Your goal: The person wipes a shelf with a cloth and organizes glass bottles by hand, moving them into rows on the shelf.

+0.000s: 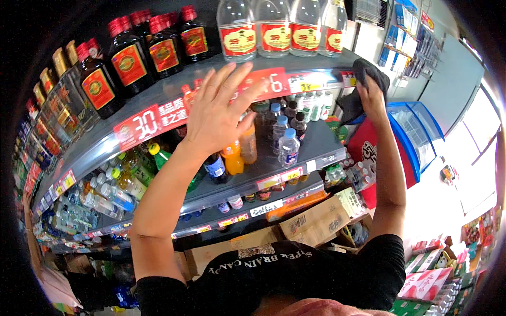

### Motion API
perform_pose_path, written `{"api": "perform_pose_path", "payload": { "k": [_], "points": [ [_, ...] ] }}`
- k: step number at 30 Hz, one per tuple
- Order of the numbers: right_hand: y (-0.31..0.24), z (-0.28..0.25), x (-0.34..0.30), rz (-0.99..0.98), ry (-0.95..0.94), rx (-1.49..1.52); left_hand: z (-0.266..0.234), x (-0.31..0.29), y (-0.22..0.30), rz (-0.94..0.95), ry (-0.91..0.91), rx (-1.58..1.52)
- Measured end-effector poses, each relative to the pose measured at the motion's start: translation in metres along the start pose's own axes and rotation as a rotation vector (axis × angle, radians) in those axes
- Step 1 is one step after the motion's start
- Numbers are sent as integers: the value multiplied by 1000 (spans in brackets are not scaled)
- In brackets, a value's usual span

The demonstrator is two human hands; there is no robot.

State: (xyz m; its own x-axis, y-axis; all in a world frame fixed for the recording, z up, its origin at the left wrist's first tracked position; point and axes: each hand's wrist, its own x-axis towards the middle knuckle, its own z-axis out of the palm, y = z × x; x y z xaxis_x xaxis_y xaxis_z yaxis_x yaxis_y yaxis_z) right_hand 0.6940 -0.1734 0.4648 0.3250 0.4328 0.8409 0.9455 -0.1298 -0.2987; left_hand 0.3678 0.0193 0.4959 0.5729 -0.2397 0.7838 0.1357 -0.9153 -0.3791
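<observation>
My left hand (pixel 219 113) is raised in front of the upper shelf's edge, fingers spread and nothing in them. Behind it runs a red price strip (pixel 143 126); whether the fingertips touch it I cannot tell. At the right end of that shelf, my right hand (pixel 372 99) grips a dark grey cloth (pixel 363 68) bunched over the fingers, against the shelf's end. Clear bottles with red and yellow labels (pixel 239 39) stand on the shelf above. To their left are dark bottles with red caps (pixel 130 58).
Drink bottles (pixel 288 147) stand on the lower shelf (pixel 311 139). Cardboard boxes (pixel 313 218) sit below, near my body. On the right is a red and blue chest freezer (pixel 401 142). Another person's arm (pixel 32 231) reaches toward the shelving at far left.
</observation>
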Motion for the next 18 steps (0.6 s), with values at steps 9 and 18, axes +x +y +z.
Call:
{"api": "perform_pose_path", "payload": {
  "k": [9, 18],
  "points": [
    [-147, 58, -13, -289, -269, -21, -85, -92, -55, -343, 555, -262],
    [-271, 112, -20, -483, -377, 14, -166, -179, -70, -532, 698, -338]
  ]
}}
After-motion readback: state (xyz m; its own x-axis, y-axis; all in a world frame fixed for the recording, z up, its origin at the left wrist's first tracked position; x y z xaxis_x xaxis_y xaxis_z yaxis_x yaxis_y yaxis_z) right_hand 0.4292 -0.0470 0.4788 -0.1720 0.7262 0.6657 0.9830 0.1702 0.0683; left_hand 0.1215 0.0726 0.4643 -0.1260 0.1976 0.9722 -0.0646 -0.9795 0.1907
